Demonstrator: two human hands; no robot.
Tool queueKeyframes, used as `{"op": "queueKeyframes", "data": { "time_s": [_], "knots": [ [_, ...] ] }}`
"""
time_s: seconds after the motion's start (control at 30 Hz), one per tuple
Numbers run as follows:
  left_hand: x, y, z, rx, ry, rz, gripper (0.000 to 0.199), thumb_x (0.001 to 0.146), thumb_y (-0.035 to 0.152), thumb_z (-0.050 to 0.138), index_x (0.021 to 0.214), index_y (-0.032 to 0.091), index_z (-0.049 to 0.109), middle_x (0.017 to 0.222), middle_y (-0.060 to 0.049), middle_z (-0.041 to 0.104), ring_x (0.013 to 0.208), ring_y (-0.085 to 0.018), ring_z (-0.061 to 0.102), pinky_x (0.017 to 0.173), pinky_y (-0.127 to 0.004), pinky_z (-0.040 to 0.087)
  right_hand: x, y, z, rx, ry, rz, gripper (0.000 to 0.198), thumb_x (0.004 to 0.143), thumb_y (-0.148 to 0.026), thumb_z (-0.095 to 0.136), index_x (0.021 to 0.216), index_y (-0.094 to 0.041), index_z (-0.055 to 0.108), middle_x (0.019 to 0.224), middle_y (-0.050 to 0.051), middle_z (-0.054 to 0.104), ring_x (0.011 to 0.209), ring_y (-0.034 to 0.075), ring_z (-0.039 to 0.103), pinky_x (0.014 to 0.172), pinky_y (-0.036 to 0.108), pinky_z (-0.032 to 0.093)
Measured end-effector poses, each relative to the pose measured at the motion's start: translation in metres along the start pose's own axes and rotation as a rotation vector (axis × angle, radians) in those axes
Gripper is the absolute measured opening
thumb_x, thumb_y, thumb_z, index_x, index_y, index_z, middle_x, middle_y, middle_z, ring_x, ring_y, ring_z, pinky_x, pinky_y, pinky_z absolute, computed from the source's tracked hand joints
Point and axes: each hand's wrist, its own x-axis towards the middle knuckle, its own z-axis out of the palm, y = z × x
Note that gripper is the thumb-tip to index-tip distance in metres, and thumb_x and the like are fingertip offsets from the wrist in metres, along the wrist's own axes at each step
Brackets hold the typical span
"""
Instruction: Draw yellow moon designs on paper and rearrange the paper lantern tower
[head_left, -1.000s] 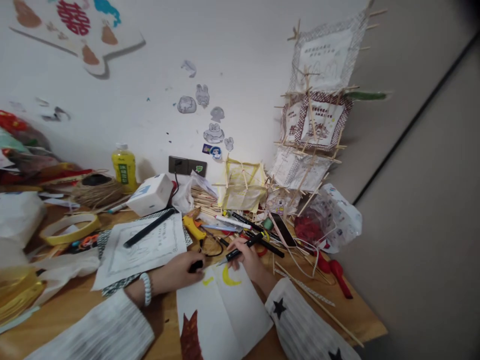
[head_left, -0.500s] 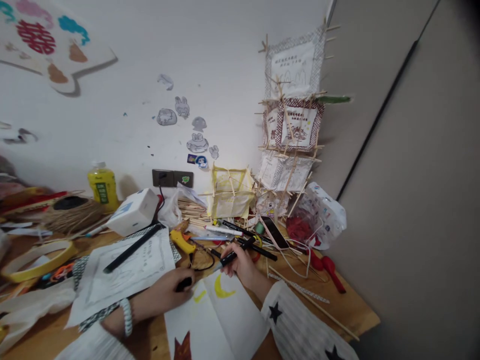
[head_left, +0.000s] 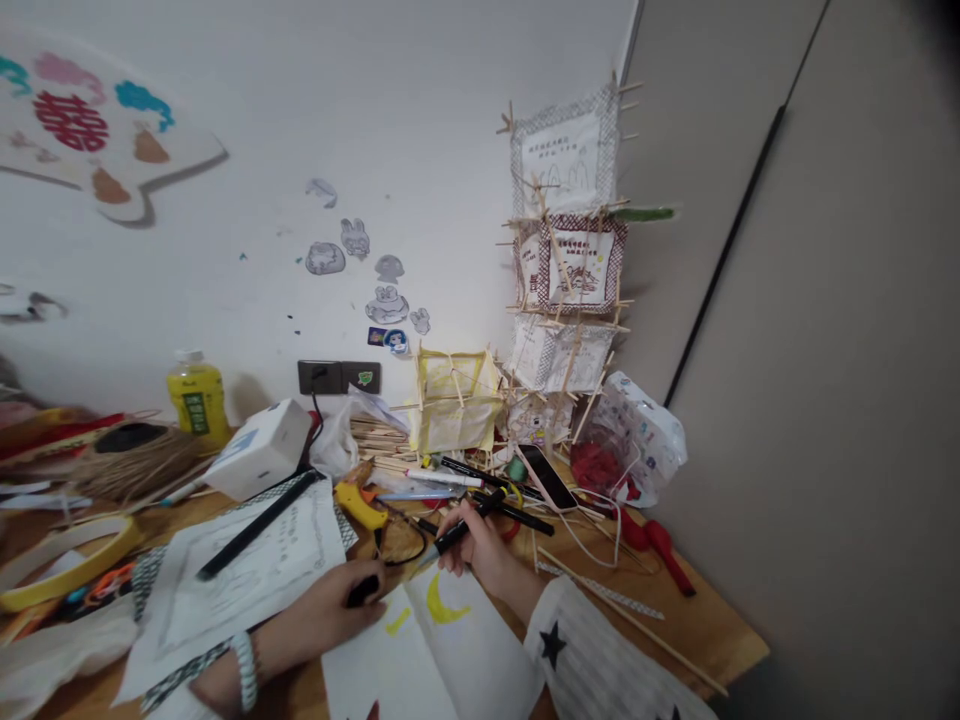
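My right hand (head_left: 478,552) grips a black marker (head_left: 450,535), its tip just above the far edge of a white folded sheet (head_left: 442,660) that bears a yellow crescent (head_left: 441,607) and a small yellow stroke (head_left: 397,622). My left hand (head_left: 330,610) rests on the sheet's left edge and pinches a small black marker cap (head_left: 363,591). A white bead bracelet (head_left: 244,672) circles that wrist.
Several black pens (head_left: 495,492), a yellow glue gun (head_left: 361,505), a phone (head_left: 544,475) and red balloons (head_left: 658,542) lie behind the hands. Stick-and-paper lanterns (head_left: 566,270) are stacked in the corner. A printed sheet with a long black pen (head_left: 255,525), a white box (head_left: 259,450), a yellow bottle (head_left: 198,397) stand left.
The view has swung left and up a little, so the sheet's lower part with the brown shape left the frame. Both hands keep their grips and stay over the sheet.
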Motion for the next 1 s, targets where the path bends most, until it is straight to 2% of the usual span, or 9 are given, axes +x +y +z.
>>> {"op": "queueKeyframes", "data": {
  "time_s": [0.37,0.6,0.73,1.0],
  "knots": [
    [-0.001,0.003,-0.001,0.005,0.012,-0.024,0.02,0.067,0.037,0.045,0.061,0.021,0.033,0.063,0.003,0.039,0.063,-0.014,0.04,0.059,-0.024,0.035,0.001,0.003,-0.002,-0.044,0.016,0.008,0.06,0.076,-0.072,0.042,0.074,-0.014,0.058,0.041,-0.003,0.051,0.036,0.008,0.046,0.036,0.019,0.027],
    [0.0,0.003,0.003,0.013,0.07,-0.032,0.03,0.076,0.05,0.041,0.07,0.02,0.043,0.07,0.0,0.052,0.069,-0.017,0.049,0.064,-0.027,0.04,0.0,0.004,-0.003,-0.014,-0.014,0.0,0.056,0.078,-0.069,0.043,0.07,-0.015,0.057,0.042,-0.002,0.053,0.035,0.009,0.046,0.035,0.019,0.029],
    [0.002,-0.002,0.008,0.06,0.098,-0.02,0.028,0.078,0.045,0.042,0.08,0.019,0.05,0.077,-0.003,0.058,0.071,-0.018,0.052,0.066,-0.028,0.041,-0.002,0.002,-0.002,-0.017,-0.041,0.005,0.056,0.081,-0.067,0.039,0.071,-0.016,0.057,0.043,-0.001,0.055,0.035,0.009,0.046,0.036,0.019,0.03],
    [0.001,0.002,0.011,0.11,0.145,-0.058,0.011,0.072,0.03,0.042,0.071,0.02,0.045,0.072,-0.002,0.056,0.068,-0.018,0.051,0.064,-0.028,0.039,-0.006,0.001,0.001,-0.138,-0.082,-0.02,0.048,0.084,-0.06,0.043,0.077,-0.016,0.058,0.047,-0.002,0.055,0.037,0.008,0.046,0.038,0.019,0.03]
  ]
}}
